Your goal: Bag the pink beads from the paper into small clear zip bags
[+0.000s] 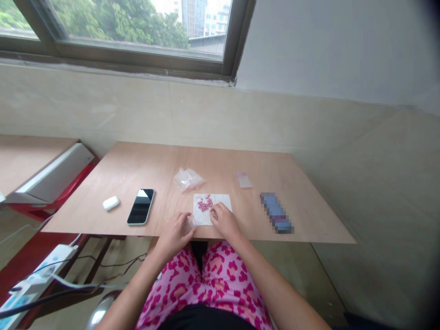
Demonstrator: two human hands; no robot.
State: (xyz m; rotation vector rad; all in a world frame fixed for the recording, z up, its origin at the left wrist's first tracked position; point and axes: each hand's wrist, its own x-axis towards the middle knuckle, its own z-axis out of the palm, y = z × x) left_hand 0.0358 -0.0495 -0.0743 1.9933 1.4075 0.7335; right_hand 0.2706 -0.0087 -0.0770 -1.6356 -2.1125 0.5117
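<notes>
My left hand [177,233] rests at the table's front edge, its fingers curled around a thin red thread [195,220]. Something pale and see-through shows between that thumb and forefinger; what it is I cannot tell. Small pink-red beads [205,203] lie in a loose cluster on a square white sheet [222,199]. My right hand [225,222] lies over the right part of this sheet, just beside the beads. Its fingertips are drawn together, with a tiny greyish thing at them too small to name.
On the wooden table [147,160] are clear plastic bags [188,179], a small pale packet [244,180], a dark-screened phone [141,207], a white earbud case [111,203] and a blurred-out phone-like object [276,212]. A power strip [37,279] with cables sits low on the left.
</notes>
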